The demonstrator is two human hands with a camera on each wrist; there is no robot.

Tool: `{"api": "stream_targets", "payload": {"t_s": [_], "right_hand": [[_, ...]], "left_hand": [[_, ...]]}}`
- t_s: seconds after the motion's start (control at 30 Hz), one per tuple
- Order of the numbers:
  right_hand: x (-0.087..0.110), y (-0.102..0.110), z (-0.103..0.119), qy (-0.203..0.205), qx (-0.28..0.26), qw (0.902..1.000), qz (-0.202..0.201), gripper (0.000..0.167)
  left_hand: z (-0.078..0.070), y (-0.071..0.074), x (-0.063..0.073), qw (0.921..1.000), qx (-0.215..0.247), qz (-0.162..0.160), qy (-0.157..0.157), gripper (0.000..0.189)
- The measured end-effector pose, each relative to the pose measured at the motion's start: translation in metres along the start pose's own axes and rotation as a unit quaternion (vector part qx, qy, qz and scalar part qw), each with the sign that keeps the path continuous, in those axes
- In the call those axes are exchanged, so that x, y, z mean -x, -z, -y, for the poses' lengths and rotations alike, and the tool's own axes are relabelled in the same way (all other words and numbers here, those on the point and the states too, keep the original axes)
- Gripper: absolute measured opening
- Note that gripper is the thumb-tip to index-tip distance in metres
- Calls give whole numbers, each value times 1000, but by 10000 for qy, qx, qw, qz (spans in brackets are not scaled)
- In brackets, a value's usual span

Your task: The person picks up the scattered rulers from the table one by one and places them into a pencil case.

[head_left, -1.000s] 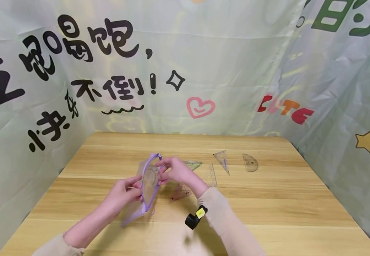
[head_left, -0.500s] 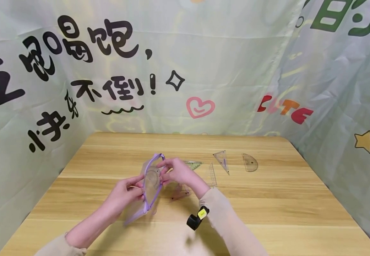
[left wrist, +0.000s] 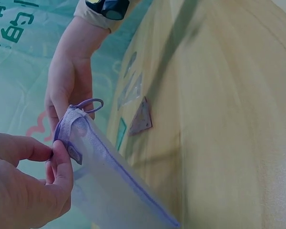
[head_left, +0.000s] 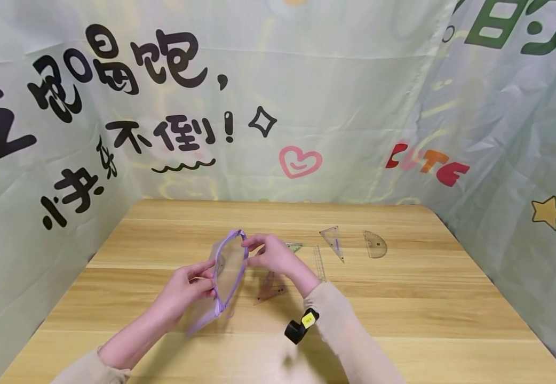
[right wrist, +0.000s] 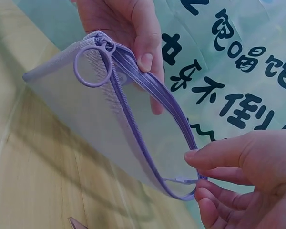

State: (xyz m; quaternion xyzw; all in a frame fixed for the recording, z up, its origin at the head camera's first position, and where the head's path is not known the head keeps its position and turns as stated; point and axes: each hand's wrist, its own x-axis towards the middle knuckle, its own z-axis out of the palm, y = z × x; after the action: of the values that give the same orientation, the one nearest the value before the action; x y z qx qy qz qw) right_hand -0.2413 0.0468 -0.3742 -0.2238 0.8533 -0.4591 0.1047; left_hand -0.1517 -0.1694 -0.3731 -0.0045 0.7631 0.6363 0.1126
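Observation:
A translucent zip pouch (head_left: 230,274) with purple trim is held upright, its mouth spread wide. My left hand (head_left: 187,285) pinches the left side of the mouth. My right hand (head_left: 275,256) holds the opposite side, with thumb and fingertips at the zip edge in the right wrist view. Inside the pouch shows a clear rounded protractor (head_left: 221,263), partly hidden by the left rim. A purple ring pull (right wrist: 93,67) hangs at one end of the zip.
On the wooden table (head_left: 403,309) right of the pouch lie a pinkish set square (head_left: 272,290), a green one (head_left: 294,247), a clear one (head_left: 334,244), a narrow clear ruler piece (head_left: 319,262) and a protractor (head_left: 375,244). Printed cloth (head_left: 355,96) surrounds the table.
The protractor that was at my right fingers in the pouch's mouth has gone deeper inside, to the left. My right hand has drawn back slightly right onto the rim.

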Motion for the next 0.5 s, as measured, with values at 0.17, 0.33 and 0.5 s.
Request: {"api": "stream_targets", "payload": {"t_s": [0.17,0.33,0.5], "right_hand": [[0,3,-2,-16,49,10000,-36,42],[0,7,-4,-30,-20,10000,-48,45],[1,11,-7,-17,-62,9999,-84,44]], "left_hand": [[-1,1,-1,10000,-20,-18,52,58],[-2,4,-3,10000,-27,83,30,59],[-3,8,-6,9997,-76,235,-47,60]]}}
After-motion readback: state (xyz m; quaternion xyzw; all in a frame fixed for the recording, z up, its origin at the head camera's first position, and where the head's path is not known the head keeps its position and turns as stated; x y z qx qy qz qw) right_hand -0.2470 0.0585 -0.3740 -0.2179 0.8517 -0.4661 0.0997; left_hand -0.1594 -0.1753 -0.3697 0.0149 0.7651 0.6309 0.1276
